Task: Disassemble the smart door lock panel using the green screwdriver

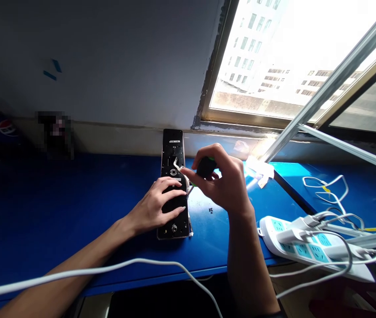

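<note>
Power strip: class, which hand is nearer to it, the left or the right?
Right. The right hand, holding a black tool, is up and to the left of the power strip. The left hand is farther left, resting on the black panel.

My blue bench top is long, and in the middle of it lies a black door lock panel, its length going from far to near. On the right side are one small white paper and a loop of white cable, and at the near right edge lies a white power strip with teal sockets.
</note>
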The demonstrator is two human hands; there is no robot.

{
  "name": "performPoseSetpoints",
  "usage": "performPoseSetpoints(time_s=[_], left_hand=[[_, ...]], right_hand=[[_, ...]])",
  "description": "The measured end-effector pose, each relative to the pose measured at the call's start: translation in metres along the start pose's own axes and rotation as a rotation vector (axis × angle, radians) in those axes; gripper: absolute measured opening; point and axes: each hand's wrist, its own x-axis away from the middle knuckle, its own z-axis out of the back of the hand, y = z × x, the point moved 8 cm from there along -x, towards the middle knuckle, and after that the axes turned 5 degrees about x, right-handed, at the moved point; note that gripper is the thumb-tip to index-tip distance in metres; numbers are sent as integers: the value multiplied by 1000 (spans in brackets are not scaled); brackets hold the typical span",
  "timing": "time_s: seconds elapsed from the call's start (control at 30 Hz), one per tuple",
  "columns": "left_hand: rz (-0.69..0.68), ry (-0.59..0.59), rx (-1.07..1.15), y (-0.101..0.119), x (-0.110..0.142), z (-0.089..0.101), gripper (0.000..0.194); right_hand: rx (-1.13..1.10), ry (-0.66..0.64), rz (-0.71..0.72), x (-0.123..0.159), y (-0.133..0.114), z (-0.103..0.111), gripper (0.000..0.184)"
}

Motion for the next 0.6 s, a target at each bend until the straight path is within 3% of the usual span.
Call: performPoseSetpoints(time_s=[0.1,0.23,0.4,0.6], left_hand=[[-2,-6,-5,0,1,0,30],[-11,-7,1,-1,1,-1,30],[-14,-11,2,-1,1,-1,32],[-12,-11,1,-1,0,0,32]], right_hand=[[-87,-84,-5,2,-4,-3,22],[-141,-194,17,3,-7,-6,44],[-86,27,-26,2,9,4,37],[-117,28,1,10,10,-2,59]])
